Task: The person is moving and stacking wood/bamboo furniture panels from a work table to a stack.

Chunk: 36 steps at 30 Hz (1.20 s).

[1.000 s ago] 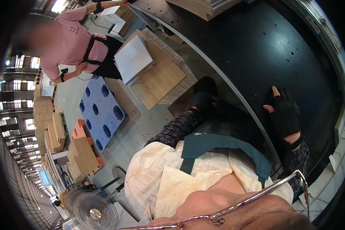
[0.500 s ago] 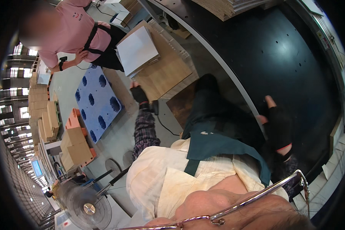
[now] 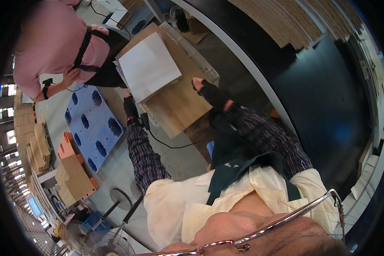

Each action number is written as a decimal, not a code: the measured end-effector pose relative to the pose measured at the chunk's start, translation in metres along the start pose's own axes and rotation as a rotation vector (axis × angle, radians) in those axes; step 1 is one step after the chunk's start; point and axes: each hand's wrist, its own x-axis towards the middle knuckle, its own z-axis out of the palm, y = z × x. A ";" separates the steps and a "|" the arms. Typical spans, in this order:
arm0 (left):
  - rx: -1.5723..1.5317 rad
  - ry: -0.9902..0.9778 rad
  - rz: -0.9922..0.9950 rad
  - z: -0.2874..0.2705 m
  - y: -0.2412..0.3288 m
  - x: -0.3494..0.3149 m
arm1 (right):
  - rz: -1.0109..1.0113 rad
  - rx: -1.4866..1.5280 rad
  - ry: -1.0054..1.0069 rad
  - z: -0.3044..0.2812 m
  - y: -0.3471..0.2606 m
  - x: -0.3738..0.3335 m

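A stack of white panels [image 3: 149, 66] lies on a larger brown wooden board [image 3: 179, 106] in front of me. My left hand [image 3: 130, 106], in a black fingerless glove, is at the left edge of the stack. Its fingers are small and partly hidden, so their grip cannot be told. On the other side, my right hand [image 3: 210, 93], gloved the same way, reaches over the right part of the wooden board. Its fingers are curled together, and whatever they may hold is hidden. A gap separates the right hand from the white panels.
A person in a pink shirt [image 3: 68, 38] stands at the far left beside the stack. A blue plastic pallet [image 3: 91, 123] lies on the floor at left, near cartons [image 3: 74, 179] and a fan [image 3: 102, 241]. To the right is a black table [image 3: 324, 102] with stacked boards [image 3: 298, 21].
My right hand has swung from the black table leftward to the wooden board. My left hand has shifted slightly left along with the turning view. The person in pink has leaned forward.
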 end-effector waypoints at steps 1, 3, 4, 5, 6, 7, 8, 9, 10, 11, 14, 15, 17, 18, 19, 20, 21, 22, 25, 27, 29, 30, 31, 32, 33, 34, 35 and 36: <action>-0.037 -0.025 -0.025 0.004 0.001 0.002 | 0.007 -0.139 0.044 0.009 0.007 0.029; -0.116 -0.071 -0.080 0.008 0.000 0.004 | 0.033 -0.094 0.089 0.024 0.014 0.076; -0.144 -0.090 -0.109 0.010 -0.003 0.007 | 0.071 -0.048 0.125 0.030 0.017 0.096; -0.162 -0.102 -0.126 0.010 -0.004 0.007 | 0.067 -0.049 0.137 0.034 0.016 0.111; -0.156 -0.102 -0.133 0.012 -0.007 0.010 | 0.099 -0.060 0.122 0.038 0.018 0.125; -0.154 -0.106 -0.140 0.011 -0.008 0.010 | 0.169 -0.064 0.132 0.040 0.019 0.135; 0.081 -0.018 -0.094 0.013 -0.008 0.011 | 0.125 -0.068 0.129 0.042 0.023 0.135; 0.010 -0.056 -0.070 0.014 -0.007 0.011 | 0.125 -0.062 0.110 0.045 0.025 0.139; 0.038 -0.048 -0.116 0.016 -0.004 0.009 | 0.106 -0.099 0.128 0.046 0.027 0.139; 0.057 -0.036 -0.177 0.018 0.000 0.007 | 0.088 -0.135 0.145 0.048 0.030 0.140; -0.115 -0.116 -0.233 0.029 0.015 -0.009 | 0.044 -0.132 0.151 0.043 0.031 0.140; -0.083 -0.070 -0.269 0.034 0.019 -0.015 | 0.073 -0.129 0.128 0.040 0.030 0.141; 0.023 -0.078 -0.278 0.043 0.024 -0.027 | 0.016 -0.158 0.157 0.031 0.026 0.145; 0.024 -0.098 -0.260 0.048 0.023 -0.033 | -0.007 -0.138 0.173 0.025 0.024 0.148; 0.074 -0.085 -0.277 0.052 0.021 -0.036 | -0.029 -0.175 0.168 0.019 0.023 0.150; 0.199 -0.049 -0.283 0.056 0.016 -0.040 | -0.048 -0.216 0.188 0.015 0.024 0.151; 0.307 -0.002 -0.315 0.058 0.012 -0.040 | -0.056 -0.213 0.165 0.012 0.026 0.151; 0.351 0.013 -0.271 0.060 0.007 -0.040 | -0.017 -0.252 0.162 0.011 0.030 0.151; 0.294 0.009 -0.283 0.059 -0.003 -0.032 | -0.109 -0.364 0.217 0.017 0.043 0.149; 0.557 0.073 -0.201 0.058 -0.005 -0.031 | -0.153 -0.136 0.165 0.019 0.048 0.149; 0.610 0.097 -0.176 0.058 -0.003 -0.030 | -0.141 -0.238 0.198 0.018 0.049 0.151; 0.562 0.115 -0.154 0.058 -0.001 -0.031 | -0.091 -0.228 0.179 0.017 0.048 0.153; 0.517 0.109 -0.150 0.058 -0.002 -0.031 | -0.066 -0.264 0.169 0.015 0.046 0.155; 0.495 0.106 -0.169 0.058 -0.002 -0.031 | -0.047 -0.258 0.142 0.014 0.043 0.155; 0.475 0.108 -0.169 0.056 -0.005 -0.029 | -0.098 -0.245 0.109 0.016 0.041 0.155; 0.420 0.074 -0.127 0.053 -0.008 -0.028 | -0.032 -0.345 0.132 0.017 0.037 0.152; 0.353 0.054 -0.072 0.050 -0.014 -0.023 | 0.034 -0.442 0.180 0.020 0.034 0.150; 0.327 0.057 -0.034 0.046 -0.021 -0.018 | 0.001 -0.439 0.167 0.024 0.030 0.146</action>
